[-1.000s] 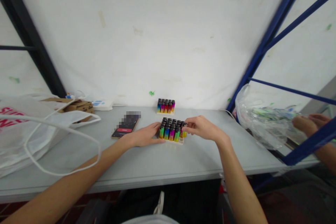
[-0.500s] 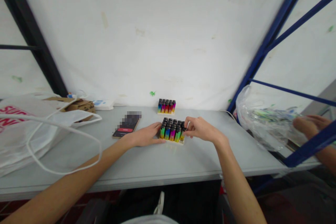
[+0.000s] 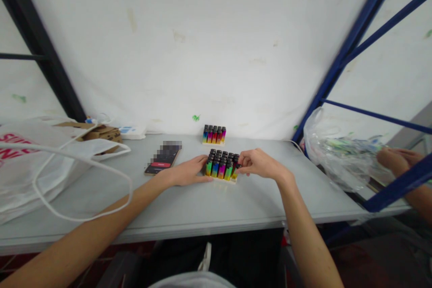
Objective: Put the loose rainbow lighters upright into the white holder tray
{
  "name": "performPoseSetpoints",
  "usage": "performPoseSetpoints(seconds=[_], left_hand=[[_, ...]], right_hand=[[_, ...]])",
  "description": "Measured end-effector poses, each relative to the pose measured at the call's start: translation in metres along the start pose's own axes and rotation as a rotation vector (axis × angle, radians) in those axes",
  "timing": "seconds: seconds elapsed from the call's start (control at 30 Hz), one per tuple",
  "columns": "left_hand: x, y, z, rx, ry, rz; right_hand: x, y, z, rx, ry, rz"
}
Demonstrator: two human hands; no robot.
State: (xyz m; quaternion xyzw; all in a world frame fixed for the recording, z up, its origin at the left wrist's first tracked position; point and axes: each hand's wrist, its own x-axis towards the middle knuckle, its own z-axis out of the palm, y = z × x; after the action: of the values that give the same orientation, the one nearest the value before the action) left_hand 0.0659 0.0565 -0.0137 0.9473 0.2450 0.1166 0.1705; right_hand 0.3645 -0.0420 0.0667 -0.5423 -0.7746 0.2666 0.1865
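A tray of several rainbow-coloured lighters (image 3: 221, 164) with black caps stands upright on the grey table (image 3: 202, 207). My left hand (image 3: 187, 172) lies against the tray's left side, fingers laid flat along it. My right hand (image 3: 258, 163) is at the tray's right end, fingers pinched on a lighter in the right-hand row. A smaller row of the same lighters (image 3: 213, 135) stands farther back by the white wall.
A dark phone (image 3: 163, 160) lies left of the tray. White plastic bags (image 3: 37, 166) and a brown cardboard box (image 3: 101, 134) sit at far left. A clear bag of lighters (image 3: 340, 155) and another person's hands (image 3: 396, 159) are behind the blue frame (image 3: 337, 67) at right.
My right hand has closed in slightly on the tray's right end. The left hand has stayed by the tray.
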Motion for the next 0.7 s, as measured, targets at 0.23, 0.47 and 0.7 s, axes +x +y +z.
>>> performPoseSetpoints(seconds=[0.23,0.47,0.7], left_hand=[[-0.001,-0.003,0.001,0.006,0.01,0.024],[-0.001,-0.003,0.0,0.012,-0.013,-0.01],[0.0,-0.007,0.003,0.011,-0.018,0.004]], right_hand=[[-0.011,0.002,-0.015,-0.103,0.129,0.045],[-0.019,0.067,-0.039,-0.434,0.298,0.664],[0.003,0.099,-0.016,-0.392,0.315,0.654]])
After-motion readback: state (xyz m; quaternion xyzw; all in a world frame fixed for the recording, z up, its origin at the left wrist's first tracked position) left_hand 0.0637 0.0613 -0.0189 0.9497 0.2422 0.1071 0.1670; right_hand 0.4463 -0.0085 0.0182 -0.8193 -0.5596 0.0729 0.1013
